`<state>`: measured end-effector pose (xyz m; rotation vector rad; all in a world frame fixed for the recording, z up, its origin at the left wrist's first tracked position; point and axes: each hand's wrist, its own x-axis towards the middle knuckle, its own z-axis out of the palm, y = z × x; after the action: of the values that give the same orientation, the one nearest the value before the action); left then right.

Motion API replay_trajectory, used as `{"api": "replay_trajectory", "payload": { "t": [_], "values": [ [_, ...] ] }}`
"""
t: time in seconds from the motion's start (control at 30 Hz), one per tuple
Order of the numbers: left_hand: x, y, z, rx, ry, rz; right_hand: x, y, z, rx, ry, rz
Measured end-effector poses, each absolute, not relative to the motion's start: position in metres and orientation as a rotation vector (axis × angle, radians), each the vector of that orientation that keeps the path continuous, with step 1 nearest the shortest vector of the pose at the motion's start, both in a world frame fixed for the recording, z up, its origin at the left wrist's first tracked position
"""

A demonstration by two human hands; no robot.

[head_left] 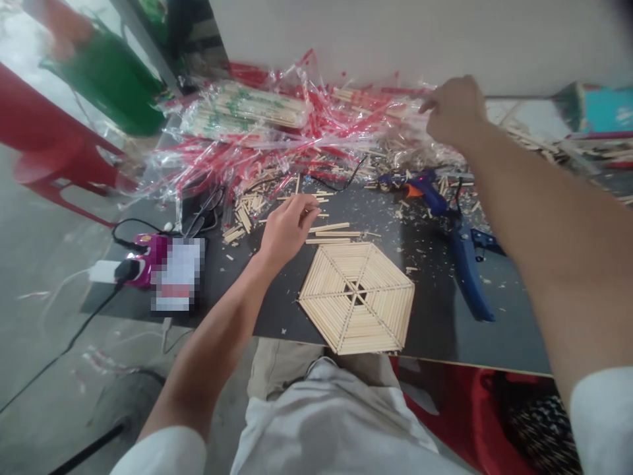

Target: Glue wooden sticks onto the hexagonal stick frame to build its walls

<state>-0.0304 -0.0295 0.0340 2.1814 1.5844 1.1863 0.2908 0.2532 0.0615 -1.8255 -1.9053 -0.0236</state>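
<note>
Hexagonal stick frame just below the left hand pinching a stick, right hand curled, empty, well away.

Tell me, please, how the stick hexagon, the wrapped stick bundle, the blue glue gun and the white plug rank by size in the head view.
1. Stick hexagon and wrapped stick bundle: they look alike, and the bundle is farther away, so unranked.
2. Blue glue gun.
3. White plug.

Dark bare desk lies open right of the hexagonal stick frame, up to a blue glue gun. A narrow strip separates the left hand from the frame. Loose sticks and crumpled plastic wrap obstruct the far side, below the right hand.
</note>
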Motion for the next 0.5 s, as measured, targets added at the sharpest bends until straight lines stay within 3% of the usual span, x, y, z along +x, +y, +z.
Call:
{"api": "replay_trajectory", "payload": {
  "t": [0.13, 0.3, 0.5],
  "values": [
    [-0.031, -0.031, 0.037, 2.215, 1.605, 1.156, 0.281, 0.234, 0.058, -1.66, -2.152, -0.041],
    [-0.032, -0.031, 0.039, 2.276, 1.594, 1.176, 0.273, 0.23, 0.065, -1.957, -1.86, 0.051],
    [-0.03, -0.033, 0.044, 2.33, 1.64, 1.138, 0.281, 0.243, 0.068, -2.089, -2.091, 0.013]
  ]
}}
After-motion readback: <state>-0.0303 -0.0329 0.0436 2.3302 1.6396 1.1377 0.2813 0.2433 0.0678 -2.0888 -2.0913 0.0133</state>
